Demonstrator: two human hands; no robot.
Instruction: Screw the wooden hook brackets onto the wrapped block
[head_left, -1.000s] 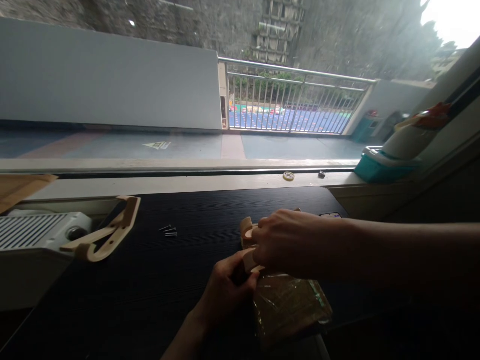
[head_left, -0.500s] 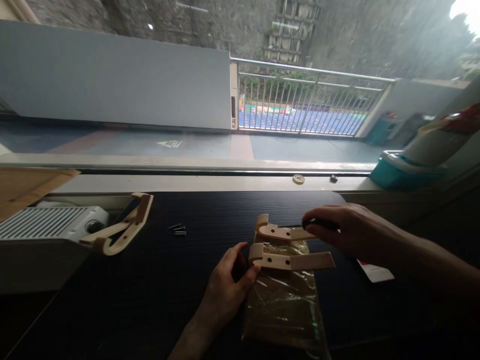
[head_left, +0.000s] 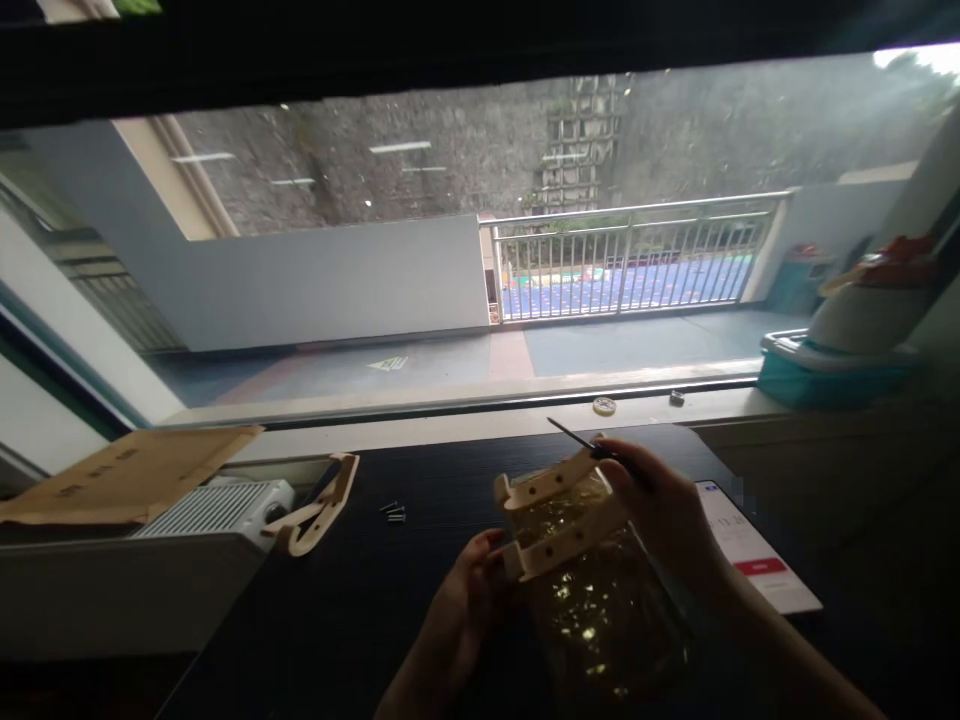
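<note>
Two pale wooden hook-shaped pieces (head_left: 559,512) with small screw holes lie side by side on a crinkled clear plastic bag (head_left: 600,600) on the black table (head_left: 337,610). My left hand (head_left: 459,612) is closed on the curled left end of the nearer piece. My right hand (head_left: 664,510) rests at their right ends, wrapped round a thin dark screwdriver (head_left: 574,436) whose tip points up and left. A few small dark screws (head_left: 393,512) lie to the left.
Another wooden hook piece (head_left: 319,505) leans on a white ribbed heater (head_left: 202,510) at left, with a cardboard sheet (head_left: 127,472) behind. A white card (head_left: 754,548) lies at right. On the sill sit a teal-and-white container (head_left: 840,350), a small round disc (head_left: 604,406) and a small dark part (head_left: 676,397).
My right hand drew back to the right off the wooden pieces, took up the screwdriver and returned to their right ends. The camera tilted upward, so the window top now shows.
</note>
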